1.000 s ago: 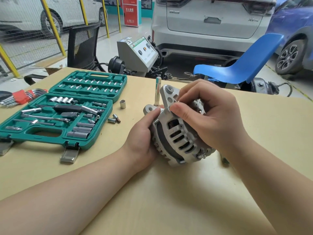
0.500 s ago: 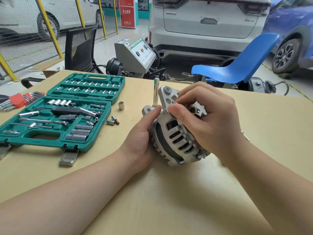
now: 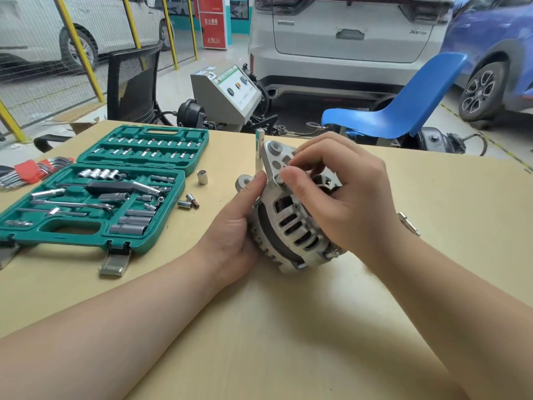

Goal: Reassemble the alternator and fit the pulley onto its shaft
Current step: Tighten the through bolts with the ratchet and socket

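On the desk [image 3: 288, 327], the alternator [image 3: 291, 223] is stood on edge, cupped by the left hand [image 3: 233, 226] while a small part at its bracket is pinched by the right hand [image 3: 343, 197]. Heavy, rigid metal is judged; the housing rim should be held.

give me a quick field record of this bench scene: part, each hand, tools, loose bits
part: silver slotted-housing alternator, tilted on the beige table
left hand: left hand grips the alternator's left side
right hand: right hand curled over its top; fingertips pinch near the mounting bracket
tools: open green plastic socket case; red-holdered hex key set
loose bits: small chrome socket standing beside the case
pulley: not visible
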Demonstrator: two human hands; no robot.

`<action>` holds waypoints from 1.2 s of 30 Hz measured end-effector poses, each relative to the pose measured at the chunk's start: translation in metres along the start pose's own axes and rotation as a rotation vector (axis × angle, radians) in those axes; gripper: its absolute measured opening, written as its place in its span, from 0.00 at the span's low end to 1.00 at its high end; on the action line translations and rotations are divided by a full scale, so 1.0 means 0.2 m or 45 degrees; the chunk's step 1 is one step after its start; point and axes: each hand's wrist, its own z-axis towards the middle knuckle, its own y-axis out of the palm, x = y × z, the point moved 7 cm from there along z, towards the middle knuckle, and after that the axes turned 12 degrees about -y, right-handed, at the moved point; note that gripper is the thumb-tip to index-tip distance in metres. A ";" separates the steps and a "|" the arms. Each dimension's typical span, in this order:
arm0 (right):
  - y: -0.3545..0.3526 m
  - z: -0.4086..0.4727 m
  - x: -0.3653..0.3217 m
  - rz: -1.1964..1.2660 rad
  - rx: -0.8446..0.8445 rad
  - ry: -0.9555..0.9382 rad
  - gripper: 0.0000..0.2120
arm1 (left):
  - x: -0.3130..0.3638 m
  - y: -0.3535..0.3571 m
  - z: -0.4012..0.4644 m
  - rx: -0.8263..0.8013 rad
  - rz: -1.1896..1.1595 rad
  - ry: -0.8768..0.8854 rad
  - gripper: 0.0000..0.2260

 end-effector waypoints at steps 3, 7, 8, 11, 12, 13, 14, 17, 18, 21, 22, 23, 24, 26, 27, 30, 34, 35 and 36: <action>0.00 0.00 0.00 -0.053 0.031 0.035 0.13 | 0.00 0.00 -0.01 0.014 -0.019 -0.014 0.30; -0.01 -0.02 -0.02 0.024 0.007 0.014 0.09 | 0.00 -0.03 -0.02 0.035 -0.114 -0.051 0.24; -0.01 -0.02 -0.02 0.055 -0.011 -0.006 0.07 | 0.00 -0.04 -0.02 0.040 -0.158 -0.066 0.24; 0.00 -0.01 -0.02 0.042 -0.053 -0.049 0.06 | 0.00 -0.06 -0.02 0.073 -0.224 -0.067 0.20; 0.00 -0.01 -0.02 0.033 -0.057 -0.047 0.05 | 0.00 -0.06 -0.02 0.078 -0.223 -0.061 0.20; 0.00 -0.01 -0.02 0.025 -0.057 -0.048 0.03 | 0.00 -0.05 -0.02 0.081 -0.217 -0.054 0.21; 0.00 -0.01 -0.01 0.008 -0.050 -0.036 0.02 | 0.00 -0.05 -0.03 0.085 -0.208 -0.051 0.24; 0.00 -0.01 0.00 -0.040 0.006 0.016 0.11 | 0.01 -0.04 -0.04 0.078 -0.185 -0.052 0.29; 0.00 -0.01 0.00 -0.049 0.018 0.019 0.11 | 0.01 -0.03 -0.04 0.073 -0.182 -0.049 0.29; -0.01 -0.02 -0.01 0.021 0.005 0.000 0.05 | 0.01 -0.03 -0.04 0.085 -0.187 -0.041 0.29; -0.01 -0.02 -0.02 0.050 -0.009 -0.018 0.04 | 0.01 -0.04 -0.04 0.095 -0.189 -0.044 0.28; -0.01 -0.01 -0.02 0.064 -0.028 -0.036 0.05 | 0.00 -0.04 -0.04 0.099 -0.190 -0.050 0.27; 0.00 -0.01 -0.03 0.058 -0.054 -0.054 0.06 | 0.00 -0.04 -0.04 0.103 -0.191 -0.057 0.24; 0.01 -0.01 -0.03 0.008 -0.079 -0.071 0.05 | 0.00 -0.04 -0.04 0.104 -0.191 -0.063 0.19; 0.01 -0.01 -0.02 -0.010 -0.078 -0.067 0.04 | 0.01 -0.04 -0.04 0.103 -0.190 -0.062 0.18; 0.01 0.00 -0.01 -0.062 -0.034 -0.021 0.06 | 0.01 -0.03 -0.04 0.099 -0.199 -0.045 0.22; 0.00 0.00 -0.01 -0.073 -0.009 0.013 0.11 | 0.01 -0.04 -0.05 0.106 -0.195 -0.052 0.24; 0.00 -0.01 -0.02 -0.039 -0.013 0.008 0.09 | 0.01 -0.04 -0.05 0.109 -0.193 -0.051 0.24; -0.01 -0.01 -0.02 -0.001 -0.020 0.001 0.06 | 0.01 -0.04 -0.05 0.109 -0.195 -0.044 0.23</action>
